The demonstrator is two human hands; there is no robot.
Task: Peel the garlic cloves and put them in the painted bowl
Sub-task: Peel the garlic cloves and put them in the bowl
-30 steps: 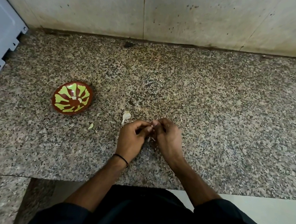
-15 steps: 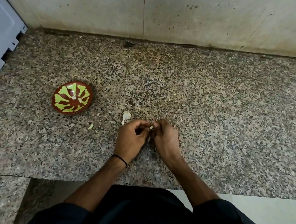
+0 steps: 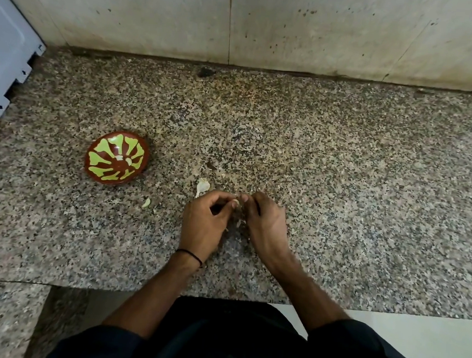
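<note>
Pinching 1 garlic clove [image 3: 235, 202] between curled fingertips, our left hand [image 3: 203, 224] and right hand [image 3: 265, 225] meet, knuckles up, wrists apart, low over the granite counter [image 3: 344, 175], right of the painted bowl [image 3: 98, 162]. 2 pale peeled cloves [image 3: 129, 162] lie inside that bowl.

The speckled grey-brown granite counter [image 3: 344, 175] looks polished smooth with a faint sheen. Near its left edge, the round brown painted bowl [image 3: 102, 148] with yellow-green petals is glossy glazed ware. The loose off-white garlic skin [image 3: 201, 186] looks thin, dry and papery; the small pale garlic clove [image 3: 235, 202] looks dull. The pale wall slabs [image 3: 330, 29] are matt and stained. The dark sleeves [image 3: 357, 343] are matt cloth.
</note>
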